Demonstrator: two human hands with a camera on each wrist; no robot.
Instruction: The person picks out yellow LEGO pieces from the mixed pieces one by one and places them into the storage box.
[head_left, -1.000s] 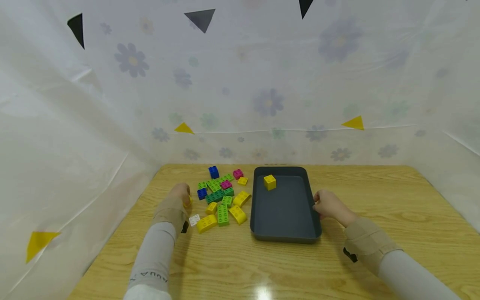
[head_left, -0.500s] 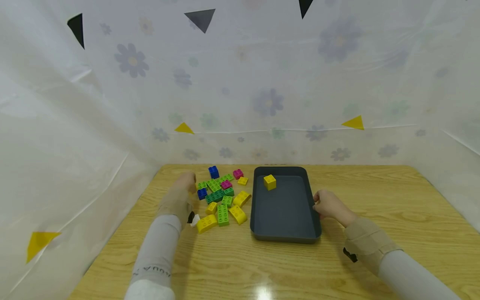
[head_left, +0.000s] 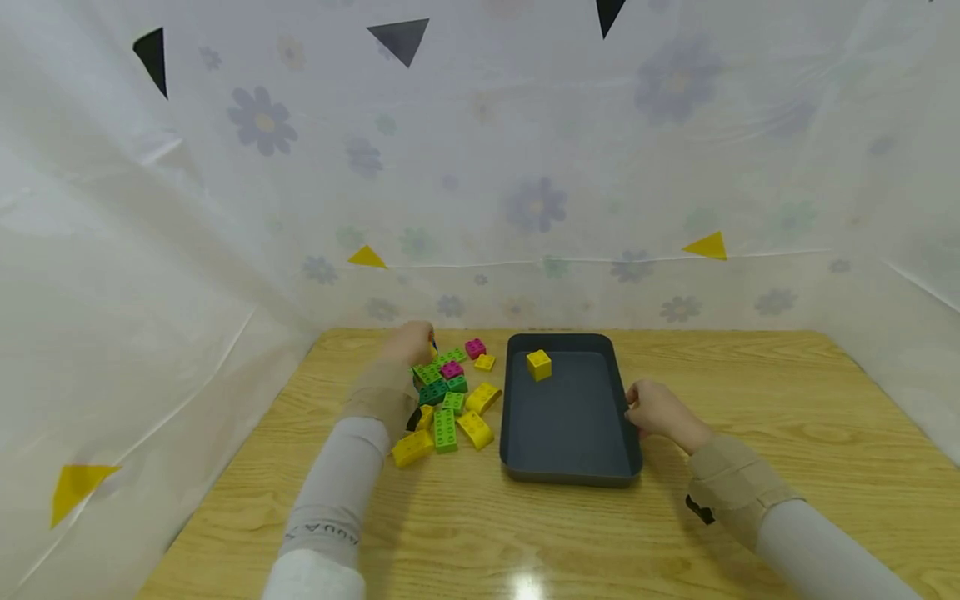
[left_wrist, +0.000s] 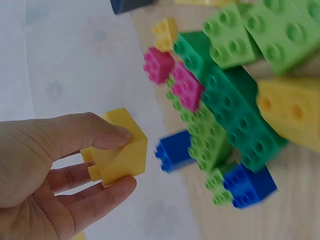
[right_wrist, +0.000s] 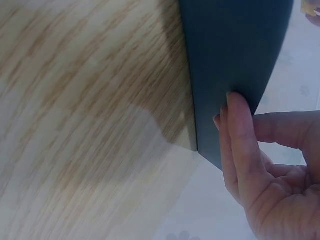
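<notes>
Head view: soft, even, slightly dim light, apparently from above; small blown-out glare spot (head_left: 527,586) on the near part of the table (head_left: 592,537). Faint, soft-edged shadows beside the left sleeve (head_left: 330,492) and right sleeve (head_left: 832,550). Wide lens, stretched toward the edges; fine detail soft. Left wrist view: pale, hazy; multicoloured bricks (left_wrist: 242,112) a bit blurred, curtain (left_wrist: 85,65) pattern washed out. Right wrist view: tray (right_wrist: 232,50) side dark, broad soft shadow on the wood, curtain brighter and out of focus.
</notes>
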